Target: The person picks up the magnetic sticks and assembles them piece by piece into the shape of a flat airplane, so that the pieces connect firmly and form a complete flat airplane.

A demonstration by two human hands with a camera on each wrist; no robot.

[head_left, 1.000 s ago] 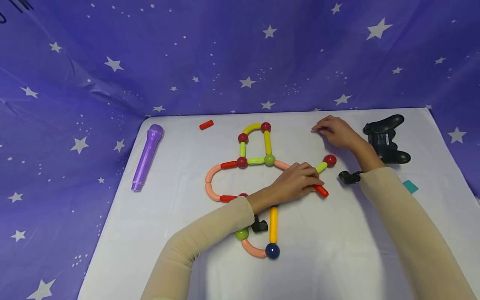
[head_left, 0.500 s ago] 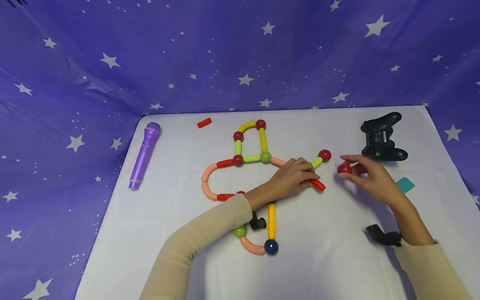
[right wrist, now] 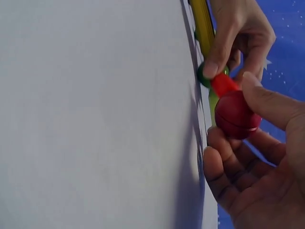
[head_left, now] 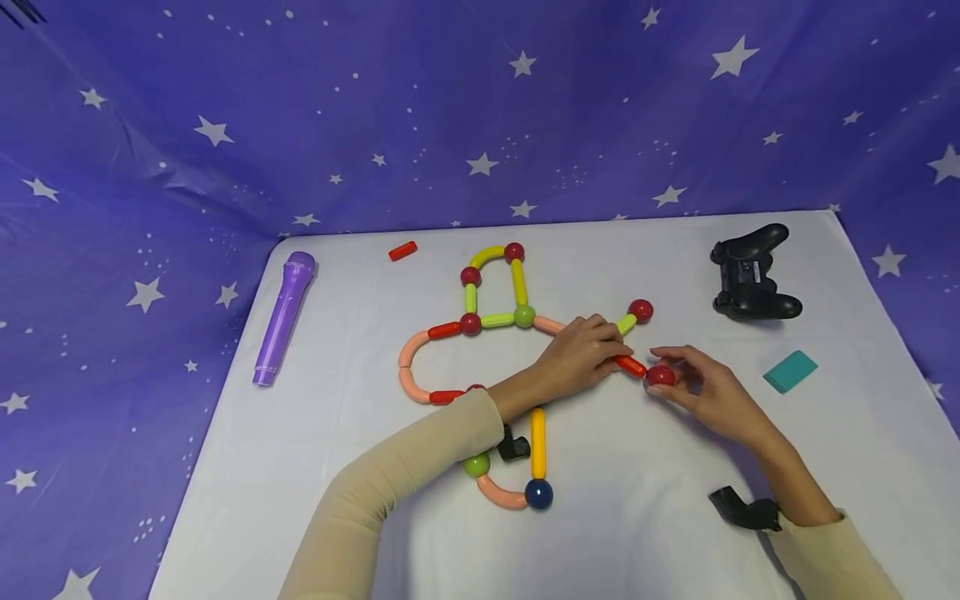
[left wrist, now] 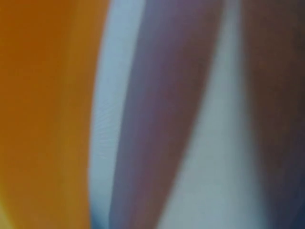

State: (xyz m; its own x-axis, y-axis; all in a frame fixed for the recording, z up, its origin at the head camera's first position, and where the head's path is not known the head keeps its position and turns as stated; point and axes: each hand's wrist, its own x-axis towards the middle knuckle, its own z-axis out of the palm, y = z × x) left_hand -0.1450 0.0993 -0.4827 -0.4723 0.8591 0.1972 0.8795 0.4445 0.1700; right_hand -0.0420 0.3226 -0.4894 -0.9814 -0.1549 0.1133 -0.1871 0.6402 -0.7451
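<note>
Flat on the table lies a figure of magnetic rods and balls, with a red ball (head_left: 470,323) and a green ball (head_left: 524,316) at its joints. My left hand (head_left: 581,358) covers its right-hand joint; in the right wrist view, the thumb and fingers pinch a green ball (right wrist: 204,76) there. From this joint a short red rod (head_left: 630,365) sticks out. My right hand (head_left: 716,400) pinches a red ball (head_left: 662,377) between thumb and fingers, against the rod's end. A lime rod with another red ball (head_left: 641,311) branches off behind. A blurred orange rod (left wrist: 43,114) fills the left wrist view's left side.
A purple toy microphone (head_left: 285,318) lies at the left. One loose red rod (head_left: 402,251) is at the back. On the right are a black game controller (head_left: 752,275) and a teal block (head_left: 791,372). My left forearm crosses the lower figure, near a blue ball (head_left: 538,493).
My right hand has come from the back right towards me, holding a red ball, and has brought it left to the red rod's end. The left hand has stayed at its joint.
</note>
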